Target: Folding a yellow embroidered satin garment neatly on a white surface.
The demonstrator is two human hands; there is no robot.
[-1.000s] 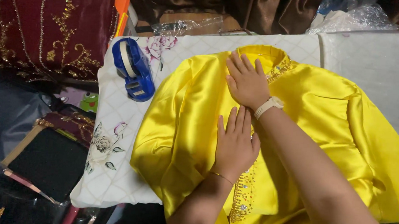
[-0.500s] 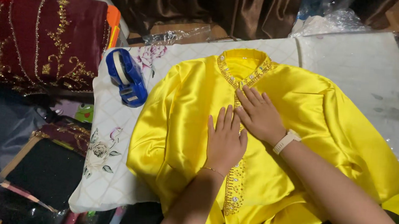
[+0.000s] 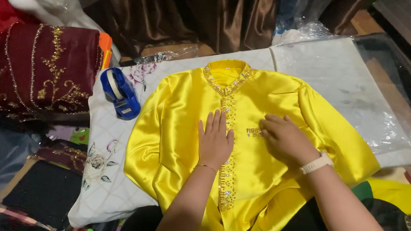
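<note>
Yellow satin tunic (image 3: 262, 134), long-sleeved, with a stand collar and a beaded gold placket down the front: I log it lying face up across the middle of the white quilted floral cloth (image 3: 108, 171) that carries it, collar toward the far edge, hem running off the near edge toward me.

Left hand (image 3: 215, 141): flat, fingers together and extended, palm pressed on the chest just left of the placket. Nothing pinched.

Right hand (image 3: 286, 139): palm down on the right chest, fingers loosely curled over a small beaded motif, a pale wristband behind it. It holds nothing that I can see.

Blue tape dispenser (image 3: 120, 94): at the cloth's far left corner, apart from the left sleeve.

Maroon velvet cloth with gold embroidery (image 3: 38, 68): folded, off the left edge.

Clear plastic sheet (image 3: 354, 88): over the white surface at the far right corner.

Handling note, my judgement: the satin looks slippery, so smoothing goes best with one palm anchoring beside the placket while the other strokes outward toward the sleeve, light pressure, keeping clear of the beadwork to avoid snagging.

Not legible: the hem and lower placket, cut off at the bottom edge; the right cuff, hidden by my forearm; the dark heap left of the near edge, too dim to identify; whether the right fingertips grip the motif.
</note>
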